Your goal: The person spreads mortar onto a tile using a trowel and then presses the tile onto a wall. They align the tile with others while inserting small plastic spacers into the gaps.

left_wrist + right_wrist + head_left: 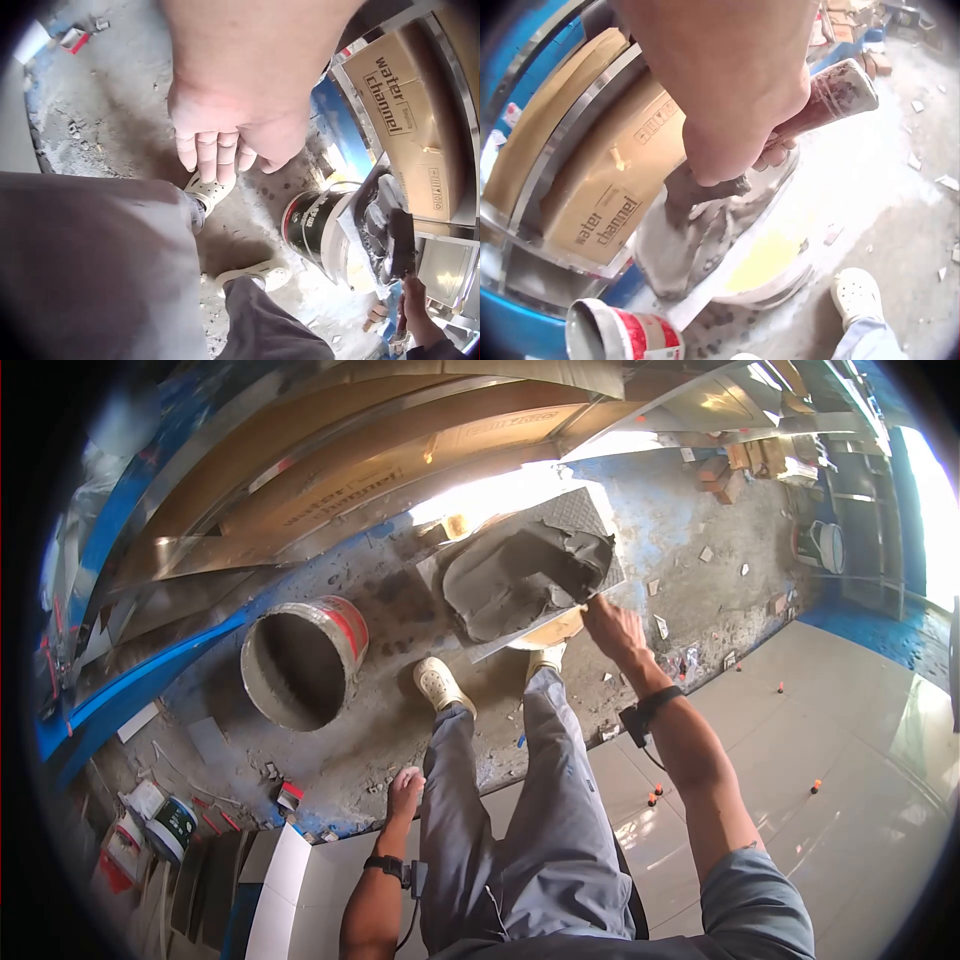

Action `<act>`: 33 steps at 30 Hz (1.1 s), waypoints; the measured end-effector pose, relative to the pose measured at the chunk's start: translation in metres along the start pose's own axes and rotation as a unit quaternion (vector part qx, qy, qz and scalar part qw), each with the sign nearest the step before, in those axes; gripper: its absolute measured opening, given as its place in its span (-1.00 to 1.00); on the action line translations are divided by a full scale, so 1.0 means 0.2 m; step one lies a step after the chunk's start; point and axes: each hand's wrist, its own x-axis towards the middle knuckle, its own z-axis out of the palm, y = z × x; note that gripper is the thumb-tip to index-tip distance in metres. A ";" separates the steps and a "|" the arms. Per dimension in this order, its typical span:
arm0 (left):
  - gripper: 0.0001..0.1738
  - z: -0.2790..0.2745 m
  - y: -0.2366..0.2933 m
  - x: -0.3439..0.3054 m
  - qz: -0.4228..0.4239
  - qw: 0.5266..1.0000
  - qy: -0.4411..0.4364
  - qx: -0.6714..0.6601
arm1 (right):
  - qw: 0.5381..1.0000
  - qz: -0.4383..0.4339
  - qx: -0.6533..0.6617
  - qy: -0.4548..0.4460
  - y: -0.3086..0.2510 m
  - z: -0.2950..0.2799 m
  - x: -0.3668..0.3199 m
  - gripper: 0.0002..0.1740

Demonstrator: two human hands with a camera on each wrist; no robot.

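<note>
My right hand (615,632) grips the reddish handle (840,94) of a trowel. The trowel's dark blade (403,244) lies against wet grey mortar (490,585), smeared with it. That mortar is spread thickly over a tile (580,510) whose bare corner shows a ridged pattern. Beneath the tile stands a bucket (307,225), which holds it above the floor. Hanging beside my left knee, the left hand (406,792) holds nothing, its fingers (206,154) loose and pointing down in the left wrist view.
A large mortar-crusted bucket (355,625) with a red band stands left of my feet. Metal racking with a long cardboard box (340,490) runs across the far side. Pale floor tiles (770,750) with small orange pieces lie at right; chips litter the rough floor.
</note>
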 end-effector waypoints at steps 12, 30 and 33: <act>-0.65 0.60 0.32 -0.05 -0.040 0.997 0.069 0.017 | 0.993 -0.031 0.031 -0.106 0.63 -0.25 0.33 -0.60; -0.60 1.50 0.71 -0.01 0.020 1.000 0.005 -0.008 | 0.958 -0.090 0.087 -0.256 1.11 -0.44 0.30 -0.58; -0.67 1.48 0.71 -0.03 -0.021 0.998 0.027 0.061 | 0.970 -0.094 0.173 -0.139 1.25 -0.19 0.37 -0.60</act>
